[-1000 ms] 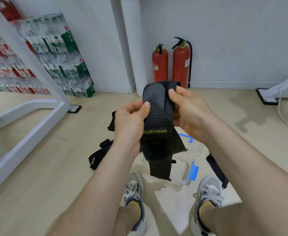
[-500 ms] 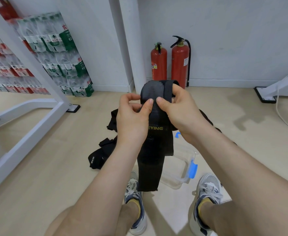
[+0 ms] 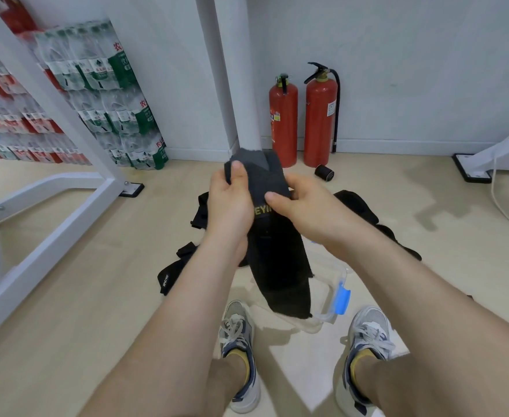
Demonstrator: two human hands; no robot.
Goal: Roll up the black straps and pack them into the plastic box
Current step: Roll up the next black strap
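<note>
I hold a wide black strap (image 3: 277, 254) with yellow lettering up in front of me. My left hand (image 3: 230, 200) grips its folded top end, thumb on the fabric. My right hand (image 3: 301, 203) pinches it from the right, thumb across the front. The strap's free end hangs down over the clear plastic box (image 3: 334, 284) with blue clips, which stands on the floor between my shoes. More black straps lie on the floor: a pile at left (image 3: 175, 270) and others at right (image 3: 358, 206), partly hidden by my arms. A rolled black strap (image 3: 324, 173) lies by the extinguishers.
Two red fire extinguishers (image 3: 302, 118) stand against the back wall beside a white pillar (image 3: 235, 70). A white metal frame (image 3: 54, 206) crosses the left side, with stacked packs of bottled water (image 3: 108, 94) behind. A white cable (image 3: 506, 203) and a frame foot lie far right.
Both hands have turned the strap's top end over, folding more of it, and the hanging tail has shortened. My view has tilted a little, and a rolled strap shows by the extinguishers.
</note>
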